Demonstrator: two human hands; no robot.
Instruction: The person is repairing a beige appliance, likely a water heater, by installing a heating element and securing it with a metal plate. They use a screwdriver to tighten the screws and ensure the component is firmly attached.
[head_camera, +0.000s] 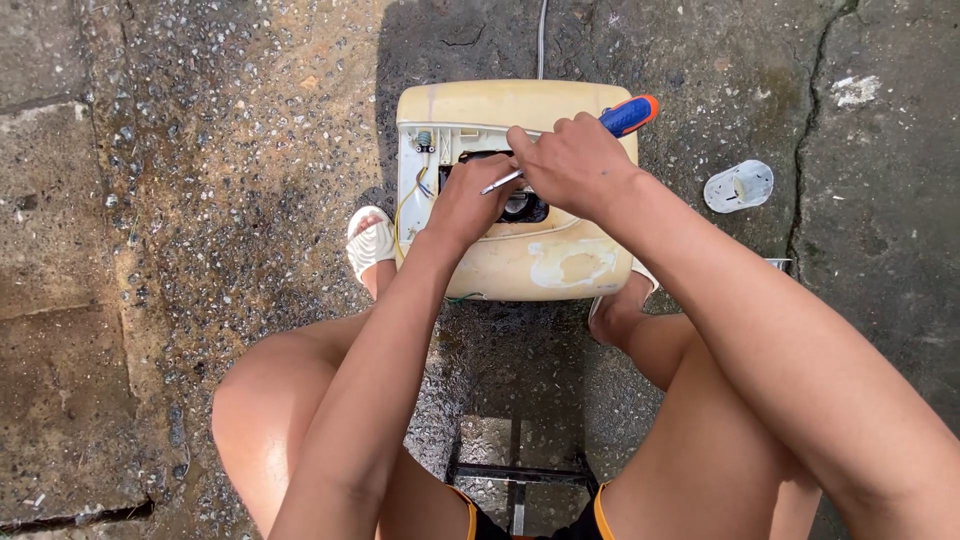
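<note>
A rough concrete ground (200, 200) carries everything — pebbled, damp-dark in patches, with a long crack (805, 150) running down near its right edge. Just right of that crack lies a small oval white plastic cover (738, 186). Near the bottom edge stands a dark metal stool frame (515, 475) — and a white sandal (370, 240) sits left of centre.

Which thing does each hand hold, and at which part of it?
The right hand holds a screwdriver by its blue and orange handle. The left hand rests in the opening of the cream appliance housing; whether it grips anything cannot be told.
</note>
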